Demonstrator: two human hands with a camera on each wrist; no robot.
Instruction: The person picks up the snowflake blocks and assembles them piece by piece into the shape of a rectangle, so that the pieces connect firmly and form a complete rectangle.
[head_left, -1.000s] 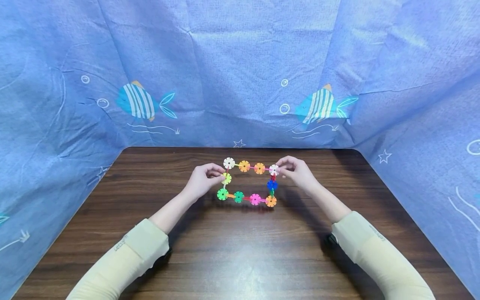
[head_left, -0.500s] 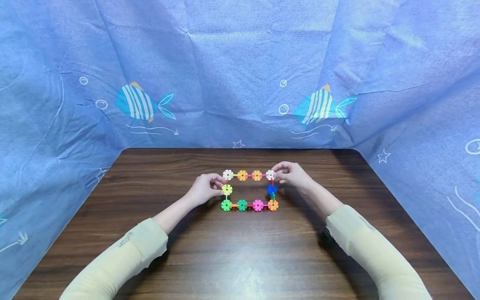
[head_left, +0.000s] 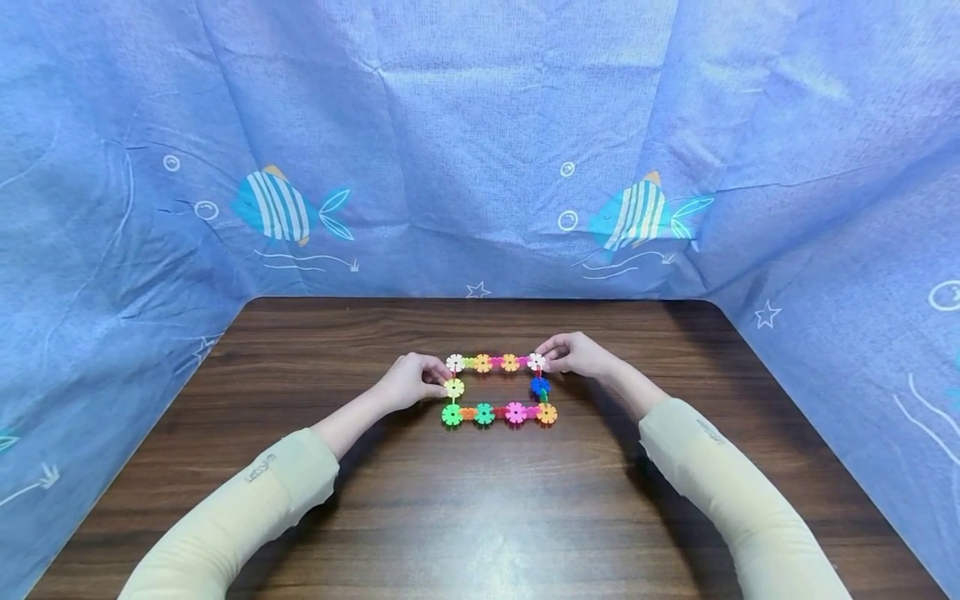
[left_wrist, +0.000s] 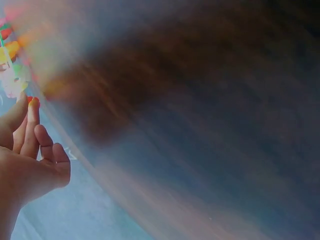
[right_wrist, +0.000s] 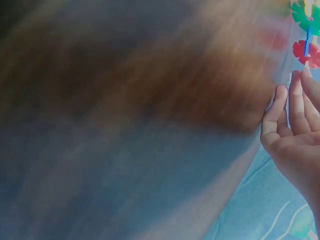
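Between my hands is a rectangular frame of interlocking plastic snowflake discs (head_left: 515, 412), in white, orange, yellow, green, pink and blue. Smaller discs set edge-on join them. My left hand (head_left: 407, 383) pinches the left side by the yellow disc (head_left: 453, 387). At the far right corner, the thumb and fingers of my right hand (head_left: 581, 356) pinch the white disc (head_left: 536, 362). The frame lies nearly flat, at or just above the table; exact contact is unclear. In the right wrist view, a red disc (right_wrist: 306, 52) shows at the fingertips of my right hand.
A dark wood-grain table (head_left: 480, 492) spreads under both forearms, with a glare patch near its front. Behind and beside it hangs a blue curtain (head_left: 480, 125) printed with fish. The table's far edge runs a little beyond the frame.
Both hands have lowered the disc frame toward the table. Its far side has come down, so it tilts less than before. Both hands have kept their hold.
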